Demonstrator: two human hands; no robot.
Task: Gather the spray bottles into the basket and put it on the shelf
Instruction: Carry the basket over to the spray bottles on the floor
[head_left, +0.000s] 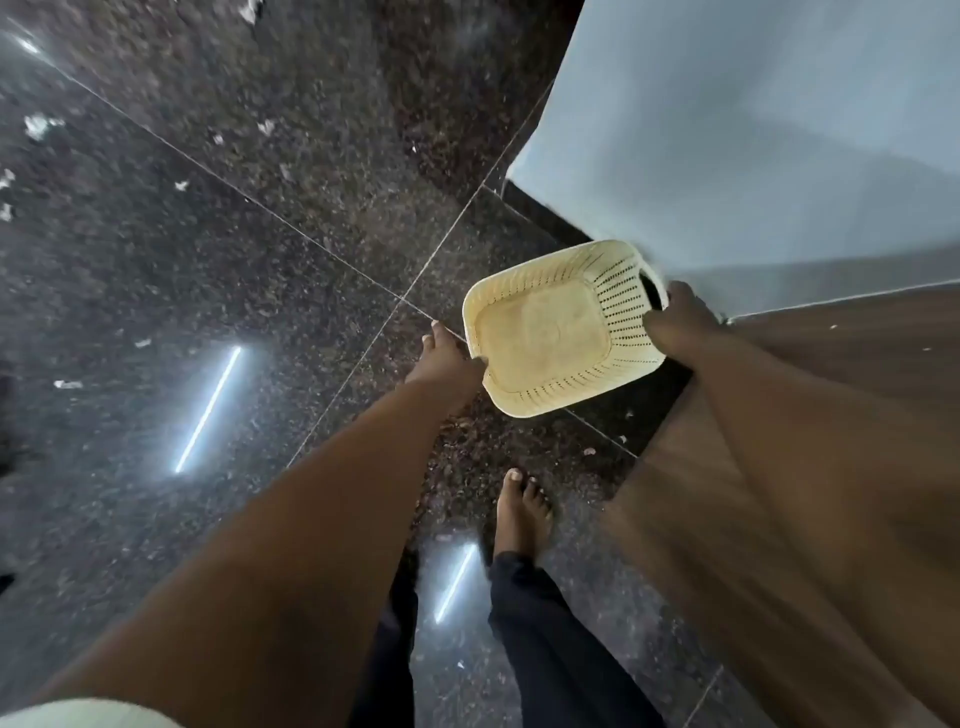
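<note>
Both bare arms reach forward and down, elbows nearly straight. The left hand (445, 364) is closed on the basket (545, 332) at its near-left corner; the right hand (680, 325) is closed on its right rim

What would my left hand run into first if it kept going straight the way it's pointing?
Probably nothing but the dark floor. The left hand, at the empty basket's near corner, points forward past its edge; depth is uncertain.
</note>
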